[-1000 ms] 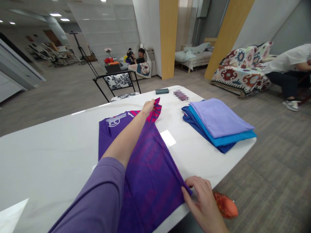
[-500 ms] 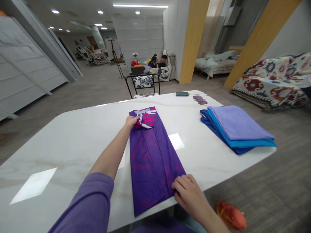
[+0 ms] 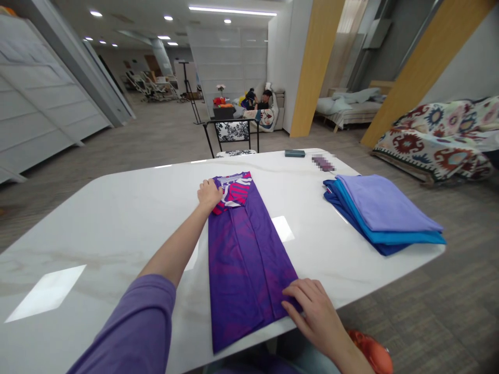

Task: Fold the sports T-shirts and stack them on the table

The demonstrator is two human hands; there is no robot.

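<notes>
A purple shirt [image 3: 239, 265] lies lengthwise on the white table, its long sides folded inward into a narrow strip. Its collar end, at the far side, shows a sleeve [image 3: 237, 193] with pink stripes and white shapes. My left hand [image 3: 210, 195] is at the left edge of that end, fingers bent over the fabric; the fingertips are partly hidden. By the near right corner of the hem, my right hand [image 3: 310, 306] rests with thumb and fingers apart, the fingertips touching the cloth or just beside it.
A stack of folded garments [image 3: 384, 208], lilac over blue and navy, lies at the table's right. A dark green case [image 3: 294, 154] and a blurred-out item [image 3: 323, 163] lie near the far edge. Beyond stands a chair [image 3: 233, 132]. An orange-red object [image 3: 370, 350] is below the near edge.
My left hand has shifted slightly left and outward, with its knuckles now raised over the shirt's edge. My right hand has moved a little right and its fingers have spread from the hem corner.
</notes>
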